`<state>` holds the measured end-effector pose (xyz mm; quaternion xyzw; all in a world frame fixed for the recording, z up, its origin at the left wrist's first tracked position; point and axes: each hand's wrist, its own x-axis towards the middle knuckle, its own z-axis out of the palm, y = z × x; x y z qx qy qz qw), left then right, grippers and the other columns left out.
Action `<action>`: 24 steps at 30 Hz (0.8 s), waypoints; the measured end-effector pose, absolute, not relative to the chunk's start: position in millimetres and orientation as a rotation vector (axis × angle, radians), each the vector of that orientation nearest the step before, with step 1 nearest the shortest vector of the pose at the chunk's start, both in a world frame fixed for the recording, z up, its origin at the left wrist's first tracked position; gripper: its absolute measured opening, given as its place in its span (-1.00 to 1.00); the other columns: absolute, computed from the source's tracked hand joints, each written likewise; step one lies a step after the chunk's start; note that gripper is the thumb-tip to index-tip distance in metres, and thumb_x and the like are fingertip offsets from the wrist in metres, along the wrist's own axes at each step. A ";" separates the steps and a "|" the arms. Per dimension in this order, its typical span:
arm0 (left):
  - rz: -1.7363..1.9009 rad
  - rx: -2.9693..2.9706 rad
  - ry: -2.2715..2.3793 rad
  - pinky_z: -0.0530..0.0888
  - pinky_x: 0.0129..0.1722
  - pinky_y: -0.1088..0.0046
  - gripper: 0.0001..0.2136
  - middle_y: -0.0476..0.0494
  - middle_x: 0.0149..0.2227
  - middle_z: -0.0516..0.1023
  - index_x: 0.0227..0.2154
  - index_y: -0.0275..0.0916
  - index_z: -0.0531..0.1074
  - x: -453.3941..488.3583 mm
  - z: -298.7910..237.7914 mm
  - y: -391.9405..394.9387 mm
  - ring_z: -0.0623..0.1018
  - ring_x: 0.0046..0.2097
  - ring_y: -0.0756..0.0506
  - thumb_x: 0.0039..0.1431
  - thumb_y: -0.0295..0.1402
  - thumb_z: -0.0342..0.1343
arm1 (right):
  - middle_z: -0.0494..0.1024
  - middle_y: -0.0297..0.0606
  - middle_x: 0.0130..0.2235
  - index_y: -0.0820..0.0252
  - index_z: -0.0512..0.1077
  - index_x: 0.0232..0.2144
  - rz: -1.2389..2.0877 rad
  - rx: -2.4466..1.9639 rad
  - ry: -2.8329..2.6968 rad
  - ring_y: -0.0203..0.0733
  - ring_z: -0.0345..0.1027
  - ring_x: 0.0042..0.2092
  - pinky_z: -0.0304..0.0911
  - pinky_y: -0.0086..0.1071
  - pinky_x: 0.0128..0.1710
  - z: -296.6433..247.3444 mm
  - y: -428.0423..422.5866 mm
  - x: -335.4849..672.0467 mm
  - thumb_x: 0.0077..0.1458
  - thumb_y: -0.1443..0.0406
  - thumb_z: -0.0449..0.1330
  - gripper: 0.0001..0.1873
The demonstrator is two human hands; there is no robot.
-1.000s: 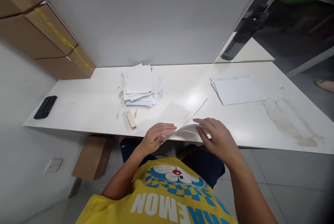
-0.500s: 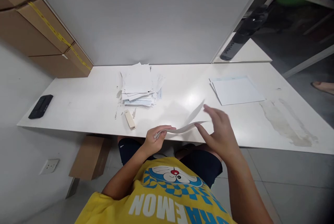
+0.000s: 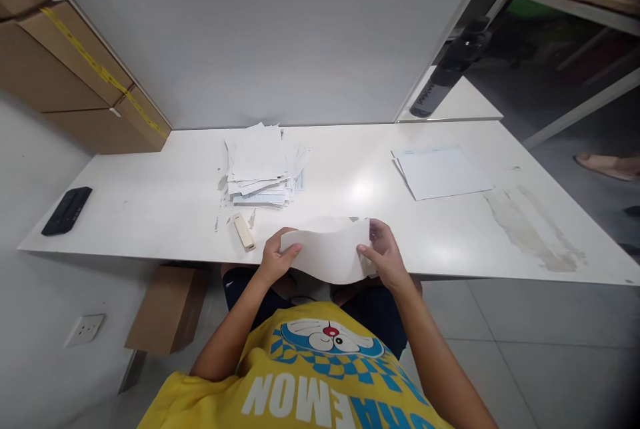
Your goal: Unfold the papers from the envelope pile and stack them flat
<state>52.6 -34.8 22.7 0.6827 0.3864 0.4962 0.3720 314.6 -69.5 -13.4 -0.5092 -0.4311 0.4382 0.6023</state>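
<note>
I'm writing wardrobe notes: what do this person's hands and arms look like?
The left hand and right hand are bare, with no gloves, rings or watch visible. A yellow fabric sleeve shows on the left; the right one is out of view. No cables or markings show on either forearm.

The white worktop [image 3: 345,162] carries an untidy paper stack [image 3: 257,157]; a cream device [image 3: 244,232] just before it; a black device [image 3: 67,210] far left; overlapping sheets [image 3: 445,174] right.
</note>
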 end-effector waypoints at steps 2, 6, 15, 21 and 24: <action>1.398 1.811 0.979 0.49 -0.31 0.44 -0.85 -0.10 -0.34 0.54 -0.28 -0.24 0.47 54.8 22.0 -34.0 0.55 -0.31 -0.06 0.22 -0.26 0.14 | 0.36 -0.15 0.11 0.01 0.25 0.10 0.979 -1.170 -0.934 -0.07 0.27 0.10 0.22 -0.16 0.12 -10.8 -73.6 315.5 -0.13 0.12 0.41 -0.26; 1.545 1.892 0.932 0.48 -0.27 0.41 -0.84 -0.12 -0.33 0.54 -0.31 -0.24 0.46 60.2 15.1 -29.2 0.54 -0.28 -0.06 0.22 -0.25 0.13 | 0.53 -0.14 -0.06 0.08 0.39 -0.06 1.122 -1.227 -0.940 -0.05 0.41 -0.05 0.35 -0.20 -0.05 4.2 -81.0 308.6 -0.11 0.08 0.39 -0.45; 1.733 1.515 1.242 0.44 -0.39 0.46 -0.62 -0.01 -0.45 0.40 -0.38 -0.21 0.31 61.0 11.1 -38.8 0.44 -0.42 -0.01 0.14 0.05 0.12 | 0.57 -0.18 -0.23 0.16 0.45 -0.23 0.805 -1.257 -0.940 -0.07 0.44 -0.13 0.36 -0.19 -0.12 19.8 -87.4 303.7 -0.03 0.12 0.34 -0.65; 1.609 1.745 1.302 0.47 -0.30 0.39 -0.59 -0.08 -0.37 0.46 -0.34 -0.21 0.30 48.4 -4.1 -42.7 0.52 -0.32 -0.06 0.14 0.09 0.10 | 0.60 -0.11 -0.24 0.16 0.48 -0.28 1.026 -1.364 -1.041 -0.01 0.47 -0.19 0.40 -0.16 -0.20 26.7 -82.1 302.1 -0.10 -0.05 0.33 -0.53; 1.649 1.788 1.158 0.49 -0.31 0.38 -0.62 -0.08 -0.36 0.49 -0.34 -0.19 0.30 43.6 -17.7 -49.5 0.55 -0.32 -0.06 0.15 0.06 0.11 | 0.60 -0.10 -0.21 0.18 0.49 -0.30 1.022 -1.350 -1.030 0.01 0.48 -0.15 0.39 -0.12 -0.12 16.3 -85.0 297.8 -0.02 -0.01 0.29 -0.61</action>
